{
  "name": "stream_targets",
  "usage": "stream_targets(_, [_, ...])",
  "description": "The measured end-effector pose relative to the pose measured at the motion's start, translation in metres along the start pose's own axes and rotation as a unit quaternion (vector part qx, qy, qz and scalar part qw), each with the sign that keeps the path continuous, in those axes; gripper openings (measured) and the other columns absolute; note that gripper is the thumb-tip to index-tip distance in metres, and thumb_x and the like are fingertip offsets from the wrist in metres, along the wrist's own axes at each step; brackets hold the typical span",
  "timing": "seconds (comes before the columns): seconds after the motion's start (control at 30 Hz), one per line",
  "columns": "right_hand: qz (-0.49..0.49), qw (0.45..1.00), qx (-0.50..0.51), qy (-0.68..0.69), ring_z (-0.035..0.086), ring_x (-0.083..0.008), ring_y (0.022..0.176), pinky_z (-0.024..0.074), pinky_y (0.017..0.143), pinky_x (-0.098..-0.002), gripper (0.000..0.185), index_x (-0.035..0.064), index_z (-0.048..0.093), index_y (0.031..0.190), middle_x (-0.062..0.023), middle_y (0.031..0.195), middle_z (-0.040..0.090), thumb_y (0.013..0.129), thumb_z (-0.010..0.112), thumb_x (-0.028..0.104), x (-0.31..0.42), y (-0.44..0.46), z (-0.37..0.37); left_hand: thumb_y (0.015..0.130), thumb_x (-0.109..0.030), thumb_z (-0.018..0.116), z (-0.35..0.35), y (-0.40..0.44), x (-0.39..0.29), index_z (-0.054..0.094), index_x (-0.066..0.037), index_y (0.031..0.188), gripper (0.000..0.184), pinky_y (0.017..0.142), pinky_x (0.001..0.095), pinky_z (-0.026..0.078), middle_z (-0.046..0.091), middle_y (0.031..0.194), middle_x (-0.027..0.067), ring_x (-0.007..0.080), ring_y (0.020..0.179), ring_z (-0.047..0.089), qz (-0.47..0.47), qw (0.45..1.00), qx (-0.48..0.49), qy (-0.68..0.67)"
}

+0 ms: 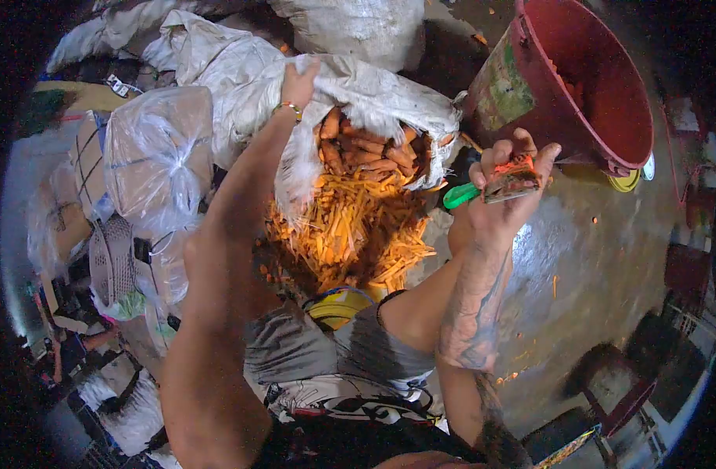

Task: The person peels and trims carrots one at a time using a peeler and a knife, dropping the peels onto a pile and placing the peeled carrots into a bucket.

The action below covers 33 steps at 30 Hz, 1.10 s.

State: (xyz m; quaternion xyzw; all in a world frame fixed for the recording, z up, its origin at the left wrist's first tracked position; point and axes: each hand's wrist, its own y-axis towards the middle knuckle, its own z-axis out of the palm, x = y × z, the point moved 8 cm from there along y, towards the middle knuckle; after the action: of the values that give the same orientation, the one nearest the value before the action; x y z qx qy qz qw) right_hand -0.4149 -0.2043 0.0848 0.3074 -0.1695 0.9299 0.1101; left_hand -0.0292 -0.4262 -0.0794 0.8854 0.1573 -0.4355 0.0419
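My left hand [299,84] is closed on the upper edge of a white woven sack [366,82], with the arm stretched forward. Whole carrots [366,148] show in the sack's mouth. Below them spreads a heap of orange carrot peelings [342,230], between my legs. My right hand [506,187], raised palm up on the right, has its fingers curled round a green-handled peeler [461,195]. Its flat metal part lies across the palm with orange scraps on it; the exact blade shape is unclear.
A large red bucket [522,86] stands at the upper right, with some orange pieces inside. Plastic-wrapped packages [158,148] are piled on the left. Another white sack [354,27] is at the back. The wet floor [569,266] carries scattered scraps. A yellow tin [338,309] sits beneath me.
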Motion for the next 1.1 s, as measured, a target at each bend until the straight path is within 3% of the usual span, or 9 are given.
stream_targets(0.13, [0.010,1.000,0.002,0.026,0.053,-0.0128,0.056,0.0426,0.045,-0.0285,0.052,0.0143,0.060,0.106,-0.0008,0.071,0.060,0.097,0.048,0.065,-0.002,0.000,-0.002,0.086,-0.053,0.068,0.043,0.017,-0.018,0.020,0.013,0.150,0.104,0.111,0.0397,0.039,0.050,0.140,0.0345,0.0384,0.133,0.051,0.242,0.970,-0.005,-0.022])
stream_targets(0.23, [0.001,0.999,0.022,0.033,0.052,-0.0131,0.055,0.0424,0.044,-0.0284,0.053,0.0135,0.060,0.106,-0.0010,0.071,0.059,0.097,0.048,0.064,0.000,0.001,-0.002,0.089,-0.052,0.065,0.071,0.008,-0.003,0.031,0.008,0.149,0.092,0.109,0.0419,0.042,0.053,0.136,0.0348,0.0410,0.129,0.053,0.040,0.974,0.097,0.199])
stream_targets(0.27, [-0.002,0.999,0.016,0.035,0.052,-0.0130,0.055,0.0422,0.044,-0.0282,0.053,0.0133,0.060,0.106,-0.0009,0.070,0.059,0.097,0.048,0.064,0.001,0.000,-0.001,0.087,-0.047,0.067,0.083,0.001,0.000,0.054,0.006,0.133,0.072,0.101,0.0443,0.049,0.062,0.123,0.0321,0.0424,0.117,0.062,0.024,0.942,0.144,0.301])
stream_targets(0.43, [0.002,0.999,0.008,0.042,0.050,-0.0124,0.053,0.0409,0.043,-0.0270,0.054,0.0133,0.060,0.106,-0.0005,0.070,0.057,0.097,0.047,0.065,0.001,0.002,-0.001,0.083,-0.034,0.066,0.124,-0.098,-0.054,0.068,0.001,0.099,0.038,0.082,0.0421,0.057,0.072,0.097,0.0171,0.0392,0.089,0.070,0.311,0.875,0.188,0.319])
stream_targets(0.5, [0.021,0.998,-0.009,0.050,0.050,-0.0121,0.053,0.0407,0.043,-0.0267,0.054,0.0134,0.060,0.106,-0.0004,0.070,0.057,0.097,0.047,0.065,-0.002,0.002,-0.002,0.087,-0.032,0.063,0.195,-0.120,0.011,0.064,-0.006,0.122,0.044,0.087,0.0466,0.054,0.068,0.115,0.0171,0.0355,0.104,0.066,0.293,0.754,0.422,0.410])
stream_targets(0.6, [0.037,0.999,0.001,0.036,0.050,-0.0115,0.052,0.0402,0.043,-0.0264,0.054,0.0137,0.060,0.105,-0.0004,0.070,0.058,0.098,0.047,0.065,-0.007,0.002,0.000,0.086,-0.033,0.066,0.219,-0.145,0.061,0.044,-0.015,0.147,0.067,0.095,0.0500,0.048,0.051,0.142,0.0165,0.0318,0.128,0.052,0.364,0.791,0.225,0.437])
stream_targets(0.77, [0.019,0.998,-0.059,-0.018,0.048,-0.0113,0.052,0.0363,0.044,-0.0242,0.056,0.0094,0.059,0.104,-0.0027,0.066,0.056,0.099,0.046,0.063,-0.008,0.001,0.004,0.084,-0.032,0.075,0.233,-0.132,0.109,0.041,-0.019,0.148,0.073,0.094,0.0441,0.045,0.036,0.153,0.0097,0.0283,0.133,0.045,0.287,0.714,0.313,0.556])
stream_targets(0.97, [-0.042,0.962,-0.032,-0.268,0.053,-0.0098,0.061,0.0407,0.054,-0.0242,0.054,0.0049,0.063,0.107,-0.0033,0.077,0.060,0.103,0.045,0.056,-0.007,-0.005,0.014,0.087,-0.023,0.071,0.098,-0.135,0.050,0.058,-0.009,0.122,0.040,0.081,0.0405,0.052,0.060,0.126,0.0101,0.0232,0.109,0.061,0.124,0.971,0.189,0.081])
stream_targets(1.1, [-0.050,0.899,0.041,-0.434,0.058,-0.0120,0.079,0.0483,0.073,-0.0276,0.040,0.0018,0.062,0.111,-0.0043,0.090,0.065,0.096,0.068,0.039,-0.033,-0.005,0.020,0.094,-0.032,0.062,-0.006,-0.181,0.043,0.057,-0.004,0.121,0.039,0.076,0.0382,0.053,0.064,0.114,0.0100,0.0216,0.093,0.064,-0.143,0.890,0.242,-0.359])
